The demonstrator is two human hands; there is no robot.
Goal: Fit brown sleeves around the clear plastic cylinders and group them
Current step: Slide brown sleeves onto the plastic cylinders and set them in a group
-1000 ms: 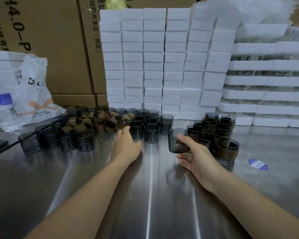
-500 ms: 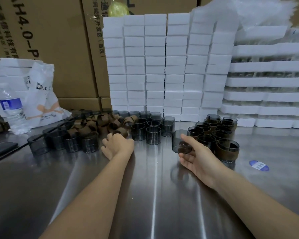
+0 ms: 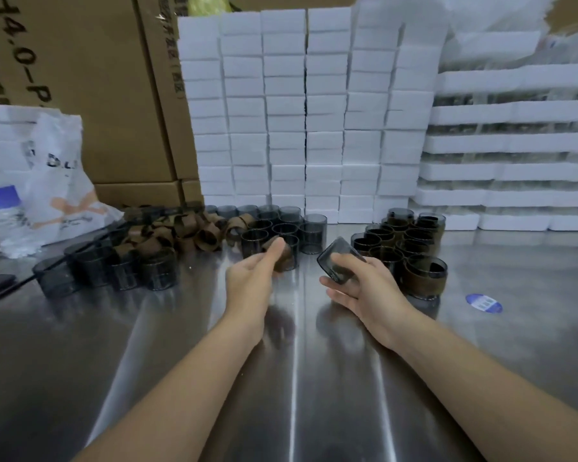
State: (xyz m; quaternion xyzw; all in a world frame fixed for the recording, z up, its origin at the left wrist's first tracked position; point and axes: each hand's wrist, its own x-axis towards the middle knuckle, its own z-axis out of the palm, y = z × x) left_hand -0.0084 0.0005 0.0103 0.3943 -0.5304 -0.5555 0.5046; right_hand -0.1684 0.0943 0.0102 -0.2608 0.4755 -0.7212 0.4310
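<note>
Far left, bare cylinders (image 3: pixel 90 265) and a heap of loose sleeves (image 3: pixel 181 233) wait on the bench (image 3: pixel 297 378), so plenty is left. The left hand (image 3: pixel 254 278) is up off the bench now, pinching what looks like one brown sleeve (image 3: pixel 281 253), blurred. Half a second ago it sat fisted by the heap. The right hand (image 3: pixel 364 288) grips a clear cylinder (image 3: pixel 337 258), tipped further toward the sleeve than before. Far right, the finished group (image 3: pixel 404 241) stands sleeved and packed together.
</note>
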